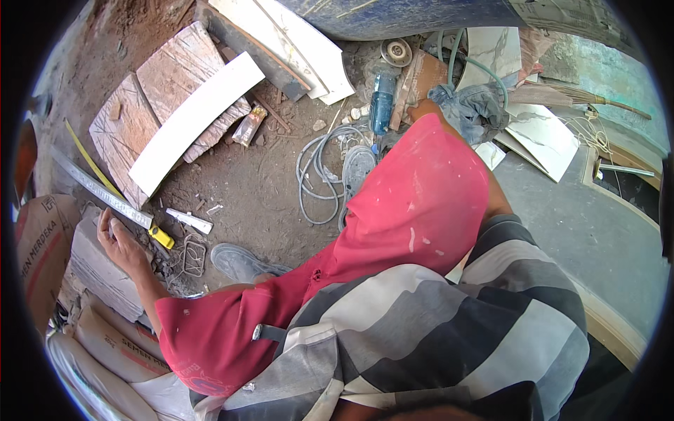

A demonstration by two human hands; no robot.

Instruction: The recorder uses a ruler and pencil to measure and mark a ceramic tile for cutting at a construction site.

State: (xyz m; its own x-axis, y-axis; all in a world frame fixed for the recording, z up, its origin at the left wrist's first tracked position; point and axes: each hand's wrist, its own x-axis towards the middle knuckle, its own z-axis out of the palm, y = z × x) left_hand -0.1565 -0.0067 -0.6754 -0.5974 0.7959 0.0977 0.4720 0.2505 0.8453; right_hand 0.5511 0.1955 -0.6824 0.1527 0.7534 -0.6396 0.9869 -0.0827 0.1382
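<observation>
My left hand (121, 244) is at the left, fingers apart and holding nothing, beside a yellow tape measure (161, 236) with a silver metal strip (98, 179) running up-left from it. My right hand (423, 109) shows only partly past my red-clad knee, near a brown board (428, 74) and a crumpled grey bundle (474, 112); what its fingers do is unclear. Left of it lies a teal angle grinder (382, 103), with a coiled grey cord (316, 184) below. A long white tile strip (193, 123) rests on cut stone slabs (119, 140).
White panels (309, 49) lean at the top under a blue curved surface (393, 15). Cut marble-look tiles (544, 144) lie on a grey board (583, 238) at right, by a broom (590, 98). Paper sacks (105, 337) are piled lower left. Debris litters the dirt floor (260, 182).
</observation>
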